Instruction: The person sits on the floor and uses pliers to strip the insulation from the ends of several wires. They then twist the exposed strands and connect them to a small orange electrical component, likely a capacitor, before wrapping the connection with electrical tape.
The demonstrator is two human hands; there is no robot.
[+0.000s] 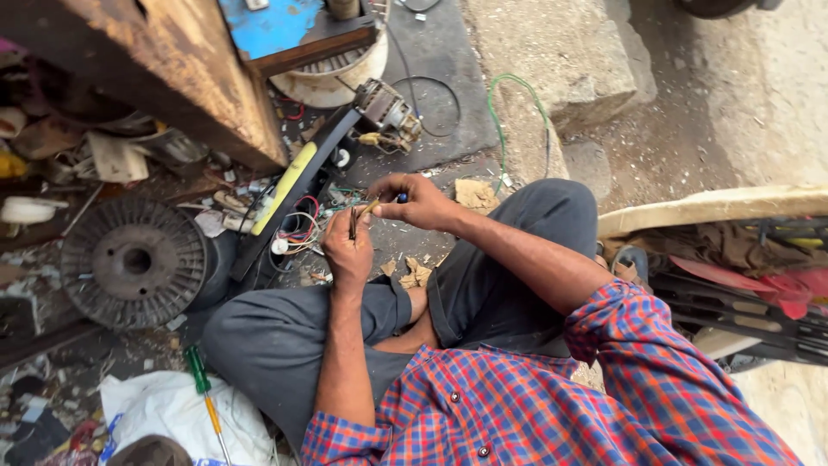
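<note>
between both hands' fingers [377, 192]: thin wire [354, 222], pinched.

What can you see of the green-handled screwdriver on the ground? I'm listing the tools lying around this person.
The screwdriver lies on the ground at the lower left, beside the person's grey-trousered knee. Its handle is translucent-looking green plastic at the upper end, followed by a yellowish section and a thin metal shaft running down and to the right. It rests partly on a crumpled white bag, tilted slightly from the vertical in the picture. Neither hand touches it; both are busy higher up. The tip is too small to make out.
</note>
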